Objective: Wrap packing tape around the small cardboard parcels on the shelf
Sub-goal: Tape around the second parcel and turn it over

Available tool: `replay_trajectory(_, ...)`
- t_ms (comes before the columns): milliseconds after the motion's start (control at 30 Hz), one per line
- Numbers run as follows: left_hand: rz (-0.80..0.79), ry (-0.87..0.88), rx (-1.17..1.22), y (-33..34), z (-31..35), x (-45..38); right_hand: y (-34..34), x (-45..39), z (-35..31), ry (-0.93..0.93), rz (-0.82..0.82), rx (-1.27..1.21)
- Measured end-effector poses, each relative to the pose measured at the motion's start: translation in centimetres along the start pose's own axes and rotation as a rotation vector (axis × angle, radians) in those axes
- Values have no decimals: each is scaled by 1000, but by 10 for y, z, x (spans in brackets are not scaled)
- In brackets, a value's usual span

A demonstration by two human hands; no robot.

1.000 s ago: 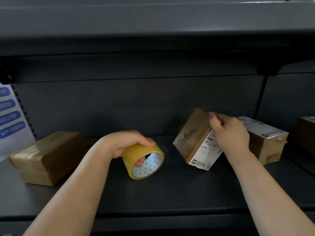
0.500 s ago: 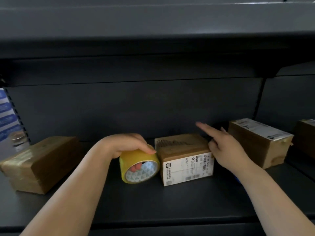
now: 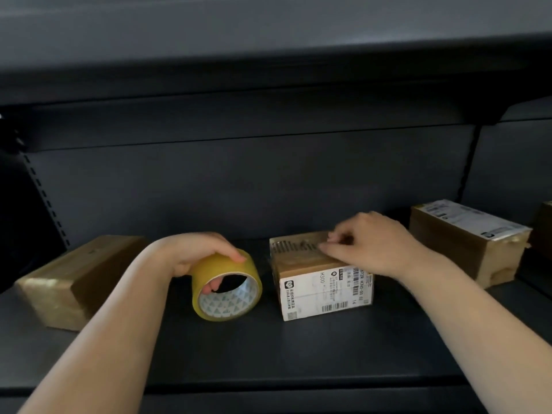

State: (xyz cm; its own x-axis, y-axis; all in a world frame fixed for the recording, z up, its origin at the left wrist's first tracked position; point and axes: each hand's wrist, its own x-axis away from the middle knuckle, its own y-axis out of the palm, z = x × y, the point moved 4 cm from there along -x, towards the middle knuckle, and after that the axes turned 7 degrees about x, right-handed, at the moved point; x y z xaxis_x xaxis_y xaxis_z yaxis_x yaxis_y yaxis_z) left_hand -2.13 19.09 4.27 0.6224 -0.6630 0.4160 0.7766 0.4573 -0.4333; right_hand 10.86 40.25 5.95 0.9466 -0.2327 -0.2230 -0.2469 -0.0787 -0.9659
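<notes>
The left hand [image 3: 194,252] holds the tape roll [image 3: 226,286], fingers curled through it, just left of the middle parcel [image 3: 319,282]. The right hand [image 3: 376,243] fingers pinch something tiny on the parcel's top.

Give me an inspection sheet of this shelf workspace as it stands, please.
Surface: dark shelf, boxes standing on it.
Job's things: labelled parcel at centre; yellow tape roll on edge left of it, apart; glossy parcel far left; second labelled parcel right.
Clutter: nothing seen.
Hands: left hand grips the roll; right hand rests curled on the centre parcel's top.
Cables: nothing seen.
Surroundings: dark back panel, upper shelf overhead.
</notes>
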Motion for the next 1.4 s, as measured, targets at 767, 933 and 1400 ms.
replay_trajectory(767,-105,290,-19,26,20,-11,32,-32,25,174,152,-566)
replay_trajectory(933,-122,280,-66,39,26,-10,36,-37,31,219,176,-540)
replay_trajectory(1400,-2,250,309,64,16,-26,-19,20,85,346,397,-308)
